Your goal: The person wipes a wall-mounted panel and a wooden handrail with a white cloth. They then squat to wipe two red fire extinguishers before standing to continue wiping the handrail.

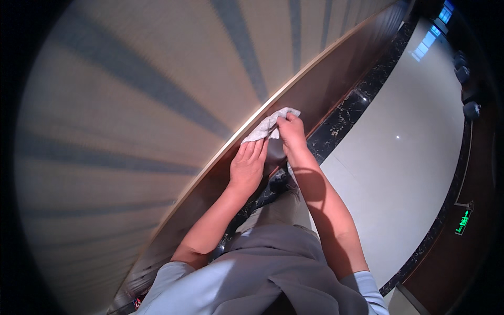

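Observation:
A light grey cloth (260, 129) lies bunched against the dark brown wall panel (327, 78), just below the pale trim strip (258, 112) on its upper edge. The fingertips of my left hand (248, 161) are under the cloth's lower left end, and the hand is laid flat with its fingers extended. At the cloth's right end, my right hand (291, 130) grips a fold between thumb and curled fingers. Above the trim, a beige wall surface (177, 51) with grey stripes fills the left of the view.
A black marbled stone border (338, 122) runs along the panel's foot, beside a glossy pale floor (393, 157). Across the floor, a lit green exit sign (463, 222) is on a dark brown wall, and several dark objects stand at the far right.

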`<state>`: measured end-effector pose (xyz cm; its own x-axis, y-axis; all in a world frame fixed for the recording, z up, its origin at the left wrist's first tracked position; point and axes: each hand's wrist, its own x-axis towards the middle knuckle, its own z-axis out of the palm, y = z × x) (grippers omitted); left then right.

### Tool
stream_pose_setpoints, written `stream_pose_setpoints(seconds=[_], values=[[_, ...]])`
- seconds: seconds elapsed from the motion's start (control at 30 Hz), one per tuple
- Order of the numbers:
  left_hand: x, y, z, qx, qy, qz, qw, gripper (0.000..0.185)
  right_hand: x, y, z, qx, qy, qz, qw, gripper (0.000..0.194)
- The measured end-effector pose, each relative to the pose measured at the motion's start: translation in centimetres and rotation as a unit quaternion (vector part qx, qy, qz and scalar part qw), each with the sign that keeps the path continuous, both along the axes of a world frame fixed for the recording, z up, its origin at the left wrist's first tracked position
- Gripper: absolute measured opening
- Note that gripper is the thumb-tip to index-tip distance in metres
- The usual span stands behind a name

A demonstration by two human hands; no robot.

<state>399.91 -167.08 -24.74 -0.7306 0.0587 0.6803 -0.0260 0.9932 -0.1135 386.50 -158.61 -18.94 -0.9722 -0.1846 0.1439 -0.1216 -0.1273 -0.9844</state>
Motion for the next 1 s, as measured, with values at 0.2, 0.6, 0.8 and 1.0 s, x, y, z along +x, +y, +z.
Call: stream_pose_setpoints(seconds=[0.2,0.6,0.8,1.0], values=[[2.6,-1.5,-7.8,0.042,0.011,-0.073,0.996,0.058,3.4,-0.8,-9.6,0.057,0.233,-0.074,0.968,0.058],[5.5,2.6,-28.5,0.089,-0.186,-0.099,0.974,0.067,4.6,2.5,-35.5,-0.098,-0.361,0.072,0.925,0.031],[-11.0,10.9,-26.5,0.071,-0.141,-0.114,0.981,0.061,-13.2,10.1,-31.7,-0.122,-0.385,0.015,0.915,0.025],[-24.0,17.5,-21.4,0.089,-0.022,-0.096,0.991,0.063,-24.4,16.9,-23.0,-0.001,-0.089,0.016,0.996,0.026]])
